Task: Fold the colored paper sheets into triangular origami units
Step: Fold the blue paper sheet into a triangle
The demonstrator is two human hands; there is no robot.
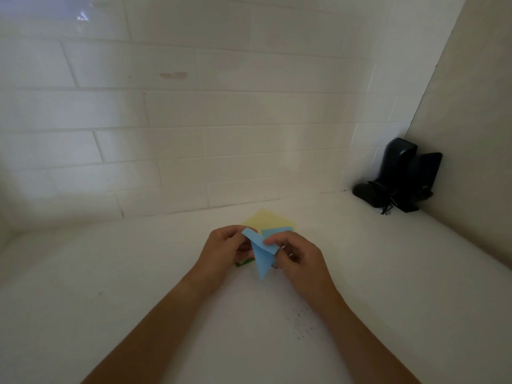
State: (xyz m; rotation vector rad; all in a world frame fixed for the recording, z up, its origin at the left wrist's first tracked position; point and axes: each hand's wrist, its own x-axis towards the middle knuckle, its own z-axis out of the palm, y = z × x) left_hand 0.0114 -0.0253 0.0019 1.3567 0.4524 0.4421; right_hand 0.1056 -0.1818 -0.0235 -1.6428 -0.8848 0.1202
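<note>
1. I see the left hand [225,246] pinching the upper left flap of a blue paper piece [260,254], fingers curled round its edge.
2. The right hand [295,252] pinches the same piece on its right side, thumb and fingertips closed on a folded flap.
3. The blue piece hangs between both hands, above the white surface [138,273], its long point aimed down toward me.
4. Behind the hands, toward the far edge, lie a yellow sheet [266,218] and another blue sheet [277,231].
5. A green scrap [243,262] peeks from under the left hand.
</note>
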